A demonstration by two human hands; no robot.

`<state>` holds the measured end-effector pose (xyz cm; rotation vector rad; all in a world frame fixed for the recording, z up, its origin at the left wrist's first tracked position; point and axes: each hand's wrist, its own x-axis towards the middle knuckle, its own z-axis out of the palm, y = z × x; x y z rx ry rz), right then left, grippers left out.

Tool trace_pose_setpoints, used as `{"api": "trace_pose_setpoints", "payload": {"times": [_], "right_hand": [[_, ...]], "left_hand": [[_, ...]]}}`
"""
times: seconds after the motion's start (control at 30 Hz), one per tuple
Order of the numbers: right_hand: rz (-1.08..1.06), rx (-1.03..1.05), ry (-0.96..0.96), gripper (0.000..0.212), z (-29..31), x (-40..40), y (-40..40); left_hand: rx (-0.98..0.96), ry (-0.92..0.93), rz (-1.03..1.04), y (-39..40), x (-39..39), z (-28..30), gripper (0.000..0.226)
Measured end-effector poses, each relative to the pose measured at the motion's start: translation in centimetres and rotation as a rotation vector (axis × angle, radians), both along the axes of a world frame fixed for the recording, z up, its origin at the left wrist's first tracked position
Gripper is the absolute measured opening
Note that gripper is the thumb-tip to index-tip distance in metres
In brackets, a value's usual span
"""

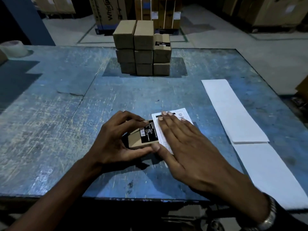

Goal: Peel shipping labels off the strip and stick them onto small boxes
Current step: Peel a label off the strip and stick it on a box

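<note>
A small brown cardboard box lies on the blue table near its front edge, with a black printed sticker on top. My left hand grips the box from the left, thumb at its near edge and fingers over its far side. A white shipping label lies across the box's right part. My right hand presses flat on that label with straight fingers. The long white label strip lies on the table to the right.
A stack of brown small boxes stands at the table's far middle; one box at its right carries a black sticker. A roll of tape sits at the far left corner. Large cartons stand on the floor behind.
</note>
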<state>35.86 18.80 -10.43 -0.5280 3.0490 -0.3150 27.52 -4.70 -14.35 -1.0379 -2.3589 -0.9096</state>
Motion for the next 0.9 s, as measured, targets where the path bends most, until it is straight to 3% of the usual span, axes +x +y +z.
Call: {"api": "trace_pose_setpoints", "payload": {"times": [0.17,0.33,0.47,0.57,0.8,0.9], "right_hand": [[-0.135,-0.021,-0.108,0.083,0.4,0.7,2.5],[-0.297,-0.237,-0.199,0.097,1.9,0.6,1.6],[-0.140,-0.255,-0.151,0.087,2.5,0.4,-1.3],[-0.063,-0.127,-0.077,0.085,0.3,-0.1,-2.0],[-0.248,-0.104,-0.150,0.094,-0.3,0.4,2.2],[-0.414,-0.219,-0.193,0.100,1.0,0.5,2.7]], "left_hand": [[-0.025,-0.001,-0.008,0.1,0.4,-0.1,0.056],[-0.157,0.143,-0.080,0.7,0.8,0.1,0.050],[-0.156,0.157,-0.110,0.7,0.7,0.1,0.044],[-0.147,0.150,-0.117,0.6,0.6,-0.1,0.043],[-0.127,0.117,-0.083,0.8,0.9,0.0,0.047],[-0.116,0.111,-0.081,0.9,1.0,0.1,0.047]]}}
